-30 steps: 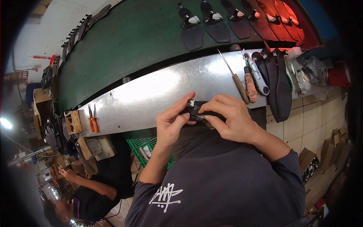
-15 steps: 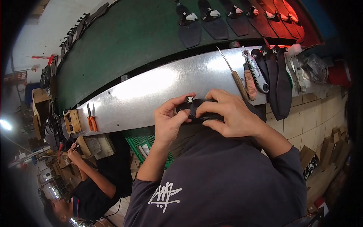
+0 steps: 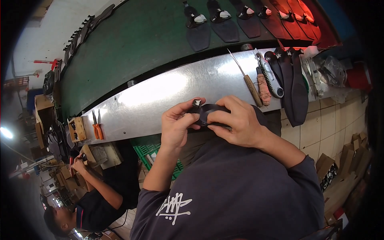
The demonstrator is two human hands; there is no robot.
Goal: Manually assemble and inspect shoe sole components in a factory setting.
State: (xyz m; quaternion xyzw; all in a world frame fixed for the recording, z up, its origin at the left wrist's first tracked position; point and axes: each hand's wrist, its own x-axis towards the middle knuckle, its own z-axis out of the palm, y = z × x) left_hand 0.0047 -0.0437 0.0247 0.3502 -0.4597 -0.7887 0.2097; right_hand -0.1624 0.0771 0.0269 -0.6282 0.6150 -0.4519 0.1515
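Between both hands, just over the near edge of the metal ledge, is a black piece of footwear (image 3: 209, 109), seemingly a sandal sole with a strap; its small end has a white-and-dark tip (image 3: 197, 103). My left hand (image 3: 175, 125) pinches that end between thumb and fingers. My right hand (image 3: 243, 125) is closed on the body of the piece, its fingers bent over a curved black band. Part of the piece is hidden behind my right hand. Black sole-shaped pieces with white fittings (image 3: 199, 37) lie in a row on the green surface.
On the metal ledge (image 3: 152, 96) lie orange-handled pliers (image 3: 97, 130), a wooden-handled awl (image 3: 251, 89), a pink-wrapped tool (image 3: 264, 91), a utility knife (image 3: 270, 76) and black pieces (image 3: 297, 96). The green surface (image 3: 132, 44) is beyond. A co-worker's hand (image 3: 79, 164) works at lower left, near a green crate (image 3: 143, 155).
My hands and the black piece have shifted slightly to the left. The left fingers have turned a little around the tip. The co-worker's hands now hold a red-and-black item.
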